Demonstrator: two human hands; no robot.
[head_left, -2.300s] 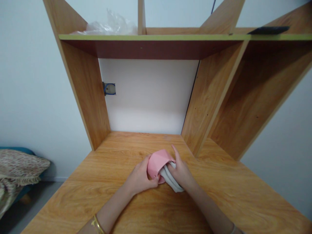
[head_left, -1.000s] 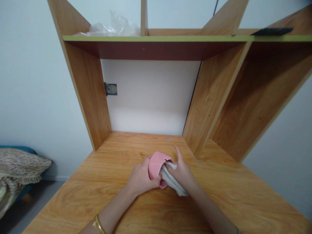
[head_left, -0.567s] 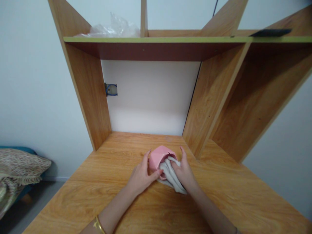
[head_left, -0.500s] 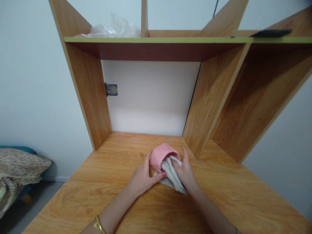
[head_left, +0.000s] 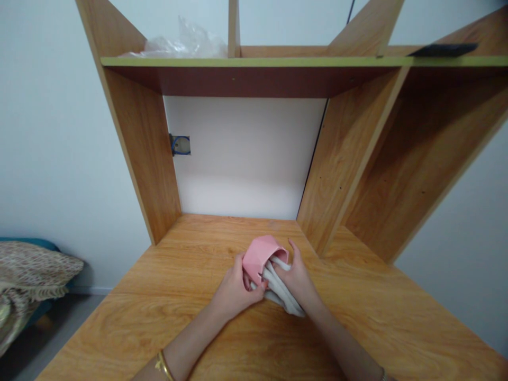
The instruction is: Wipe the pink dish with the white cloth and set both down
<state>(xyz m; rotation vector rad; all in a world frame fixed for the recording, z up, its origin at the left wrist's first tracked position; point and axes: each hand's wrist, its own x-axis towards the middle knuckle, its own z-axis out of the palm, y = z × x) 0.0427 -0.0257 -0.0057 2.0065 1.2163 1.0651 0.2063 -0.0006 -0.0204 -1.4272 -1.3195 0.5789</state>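
A pink faceted pot [head_left: 260, 253] is tipped on its side above the wooden desk, its opening facing right and towards me. My left hand [head_left: 238, 286] grips it from the left, with the thumb at the lower rim. A pale grey cloth [head_left: 281, 288] is bunched into the opening, and its loose end hangs down towards the desk. My right hand [head_left: 296, 278] is closed on the cloth at the mouth of the pot, some fingers hidden inside and one finger raised outside the rim.
The desk [head_left: 178, 317] has upright wooden panels and a shelf [head_left: 270, 62] behind it. Clear plastic wrap [head_left: 182, 45] and a dark flat object [head_left: 444, 50] lie on the shelf. A wall socket box [head_left: 181, 145] is at the back left; a patterned blanket [head_left: 35, 270] lies at far left.
The pot has turned slightly and shifted a little left in my left hand. My right hand has moved slightly left with the cloth at the opening.
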